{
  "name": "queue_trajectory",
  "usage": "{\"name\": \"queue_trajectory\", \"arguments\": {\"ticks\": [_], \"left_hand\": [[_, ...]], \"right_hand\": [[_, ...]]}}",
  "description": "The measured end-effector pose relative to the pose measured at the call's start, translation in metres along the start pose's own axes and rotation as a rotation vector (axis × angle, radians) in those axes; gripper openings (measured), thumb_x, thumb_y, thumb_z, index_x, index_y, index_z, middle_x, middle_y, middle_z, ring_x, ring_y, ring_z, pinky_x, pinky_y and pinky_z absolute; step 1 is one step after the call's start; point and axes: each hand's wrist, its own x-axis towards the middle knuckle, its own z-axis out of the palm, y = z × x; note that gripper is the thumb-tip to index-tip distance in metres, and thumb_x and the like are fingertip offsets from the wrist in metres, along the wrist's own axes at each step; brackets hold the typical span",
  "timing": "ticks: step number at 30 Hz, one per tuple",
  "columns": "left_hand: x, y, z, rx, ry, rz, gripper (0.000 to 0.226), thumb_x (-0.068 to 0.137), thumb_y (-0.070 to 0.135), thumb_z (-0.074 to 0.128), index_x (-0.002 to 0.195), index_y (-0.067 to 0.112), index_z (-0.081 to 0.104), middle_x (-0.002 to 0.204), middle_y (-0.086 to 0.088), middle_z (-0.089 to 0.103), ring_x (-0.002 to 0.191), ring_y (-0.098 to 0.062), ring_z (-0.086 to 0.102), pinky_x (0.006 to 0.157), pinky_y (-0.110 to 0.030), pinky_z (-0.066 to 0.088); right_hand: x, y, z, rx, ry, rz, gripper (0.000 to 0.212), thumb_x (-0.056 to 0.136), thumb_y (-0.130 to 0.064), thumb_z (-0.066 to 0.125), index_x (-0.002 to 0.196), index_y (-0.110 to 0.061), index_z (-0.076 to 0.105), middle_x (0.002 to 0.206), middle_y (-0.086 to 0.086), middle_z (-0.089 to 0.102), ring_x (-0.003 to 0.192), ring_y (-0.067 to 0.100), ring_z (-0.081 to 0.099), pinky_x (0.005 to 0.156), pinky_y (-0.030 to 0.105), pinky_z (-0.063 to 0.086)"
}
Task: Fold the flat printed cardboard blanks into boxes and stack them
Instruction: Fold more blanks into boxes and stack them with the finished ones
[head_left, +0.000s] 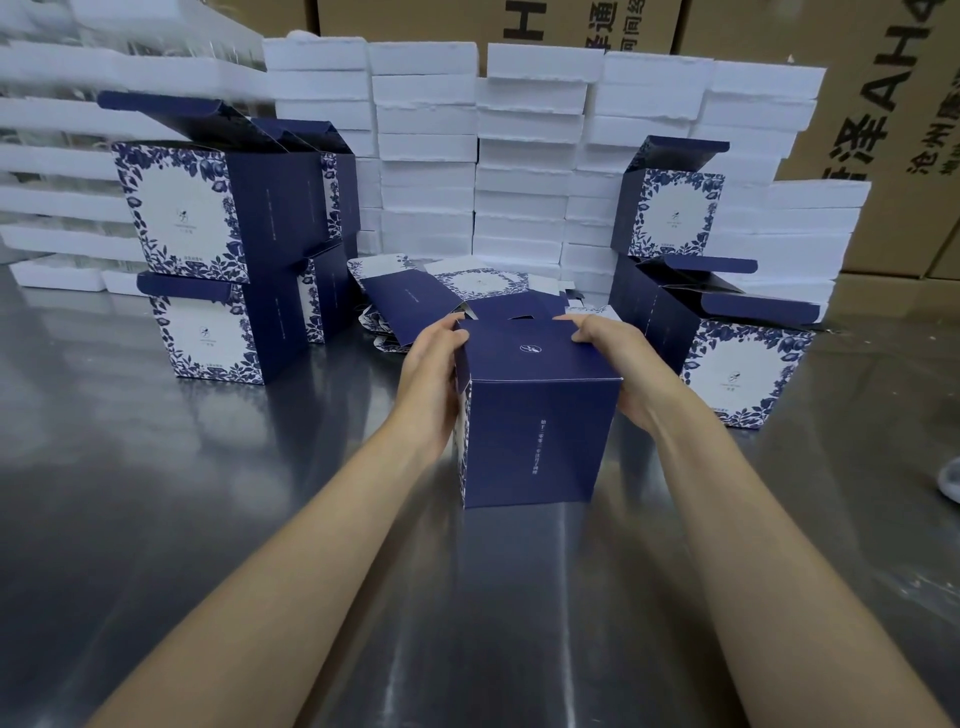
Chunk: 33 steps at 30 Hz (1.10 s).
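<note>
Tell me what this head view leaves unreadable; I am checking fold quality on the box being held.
- Far side and base of the held box: hidden by its own top and front.
- Left hand and right hand: some fingers hidden behind the box.
- White print on the box front: too small to read.
- Flat blanks: partly hidden by the box and hands.
- Brown cartons: lettering cut off by the frame edge.

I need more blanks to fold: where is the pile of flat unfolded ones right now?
In the head view, the flat blanks lie at table centre, just behind the held box, between the left and right stacks of folded boxes.
</note>
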Motion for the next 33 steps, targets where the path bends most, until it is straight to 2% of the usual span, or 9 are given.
{"name": "queue_trajectory", "arguments": {"ticks": [7,14,18,20,22,24,26,30,33], "left_hand": [[0.002,-0.002,-0.001,-0.002,0.007,-0.004,0.02,0.095,0.014,0.048,0.108,0.02,0.062,0.085,0.005,0.074,0.076,-0.006,0.07,0.06,-0.018,0.054],[0.004,-0.005,-0.001,0.063,0.022,0.043,0.019,0.095,0.016,0.049,0.107,0.023,0.062,0.09,0.006,0.072,0.079,-0.005,0.069,0.063,-0.017,0.053],[-0.003,-0.021,-0.003,0.37,0.158,0.378,0.019,0.099,0.016,0.047,0.109,0.025,0.061,0.114,0.011,0.052,0.099,0.005,0.056,0.084,-0.009,0.041],[-0.004,-0.024,-0.004,0.433,0.279,0.516,0.022,0.098,0.01,0.045,0.097,0.024,0.062,0.108,0.013,0.044,0.085,0.013,0.051,0.079,-0.004,0.036],[-0.001,-0.022,-0.007,0.44,0.339,0.544,0.029,0.097,0.007,0.042,0.085,0.024,0.062,0.098,0.01,0.053,0.083,0.006,0.053,0.077,-0.01,0.038],[0.002,-0.021,-0.012,0.394,0.288,0.541,0.031,0.095,0.008,0.039,0.078,0.021,0.063,0.082,0.01,0.061,0.078,-0.005,0.055,0.075,-0.021,0.041],[0.0,-0.023,-0.015,0.372,0.2,0.566,0.032,0.092,0.015,0.036,0.078,0.02,0.063,0.076,0.013,0.063,0.075,-0.006,0.056,0.073,-0.021,0.043],[0.001,-0.021,-0.024,0.364,0.089,0.563,0.033,0.09,0.036,0.035,0.091,0.025,0.067,0.091,0.012,0.069,0.088,-0.007,0.062,0.078,-0.022,0.046],[-0.001,-0.021,-0.028,0.639,0.019,0.712,0.026,0.091,0.048,0.041,0.111,0.04,0.056,0.106,0.028,0.064,0.104,0.005,0.058,0.09,-0.014,0.042]], "right_hand": [[0.002,-0.002,0.0,-0.052,0.03,-0.001,0.038,0.078,-0.012,0.046,0.081,-0.028,0.079,0.081,0.0,0.075,0.067,0.014,0.068,0.059,0.021,0.05],[0.003,-0.002,0.011,0.001,0.113,-0.005,0.038,0.079,-0.012,0.047,0.065,-0.028,0.077,0.063,-0.005,0.07,0.05,0.008,0.062,0.048,0.013,0.046],[0.0,-0.002,0.014,0.018,0.135,-0.011,0.038,0.079,-0.012,0.047,0.063,-0.027,0.077,0.061,-0.005,0.069,0.048,0.009,0.061,0.046,0.013,0.046],[0.001,-0.002,0.012,0.046,0.178,-0.037,0.036,0.079,-0.011,0.048,0.061,-0.023,0.077,0.062,-0.004,0.069,0.049,0.01,0.06,0.048,0.014,0.046],[0.002,-0.003,0.011,0.049,0.225,-0.073,0.03,0.075,-0.011,0.051,0.063,-0.02,0.076,0.065,-0.002,0.068,0.053,0.012,0.06,0.051,0.015,0.046],[0.005,-0.003,0.011,-0.002,0.263,-0.101,0.022,0.074,-0.014,0.056,0.069,-0.021,0.075,0.069,-0.006,0.068,0.058,0.01,0.059,0.055,0.016,0.046],[0.007,-0.003,0.013,-0.052,0.287,-0.143,0.022,0.081,-0.013,0.06,0.068,-0.024,0.073,0.062,-0.016,0.065,0.058,0.003,0.058,0.053,0.012,0.045],[0.01,-0.001,0.015,-0.111,0.351,-0.239,0.025,0.086,-0.012,0.058,0.071,-0.026,0.072,0.062,-0.019,0.062,0.067,0.005,0.056,0.065,0.019,0.045],[0.01,0.001,0.016,-0.205,0.438,-0.324,0.028,0.087,-0.009,0.049,0.082,-0.022,0.073,0.081,-0.011,0.067,0.078,0.008,0.057,0.074,0.024,0.044]]}}
